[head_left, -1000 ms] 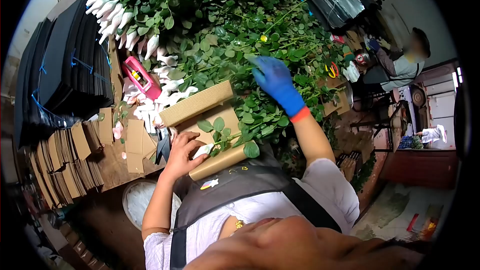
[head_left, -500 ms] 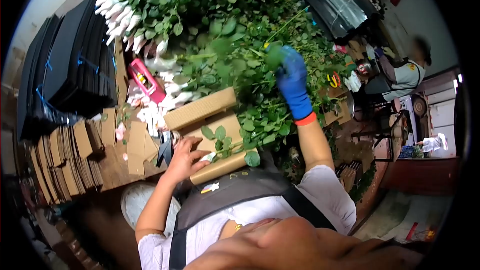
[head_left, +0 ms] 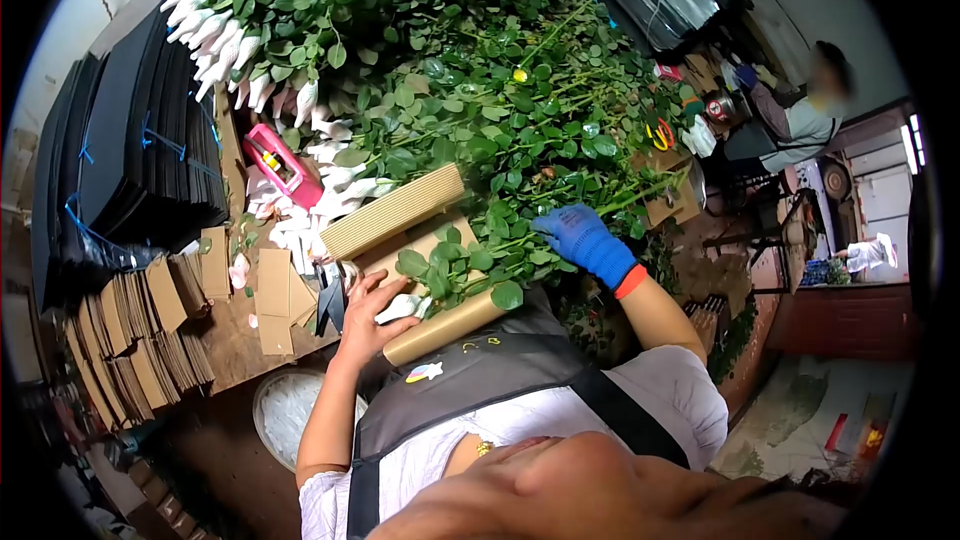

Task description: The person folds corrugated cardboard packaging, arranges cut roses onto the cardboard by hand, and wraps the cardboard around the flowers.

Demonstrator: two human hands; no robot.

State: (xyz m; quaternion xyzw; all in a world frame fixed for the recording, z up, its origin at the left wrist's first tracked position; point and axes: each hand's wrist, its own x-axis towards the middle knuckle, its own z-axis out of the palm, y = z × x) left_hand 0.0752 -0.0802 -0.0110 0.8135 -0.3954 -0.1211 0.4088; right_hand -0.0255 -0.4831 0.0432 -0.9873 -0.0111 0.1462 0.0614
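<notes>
My left hand (head_left: 368, 315) is bare, its fingers apart, resting at the left end of a brown cardboard wrap (head_left: 445, 328) beside white-netted flower heads (head_left: 403, 310). Leafy green stems (head_left: 480, 265) run right from these heads across the wrap. My right hand (head_left: 580, 238), in a blue glove with an orange cuff, has its fingers closed around the stems to the right of the wrap. The wrap's corrugated flap (head_left: 395, 212) stands raised on the far side. Leaves partly cover the wrap's middle.
A large pile of leafy stems (head_left: 400, 30) fills the back. Left are a pink tool (head_left: 283, 165), scissors (head_left: 331, 298), cardboard pieces (head_left: 272, 300), and black sheets (head_left: 150, 140). A white bucket (head_left: 300, 415) stands below. Another person (head_left: 805, 125) sits at the right.
My right hand has come down from the pile toward the wrap, bringing a stem. More leaves and netted heads now lie on the wrap beside my left hand.
</notes>
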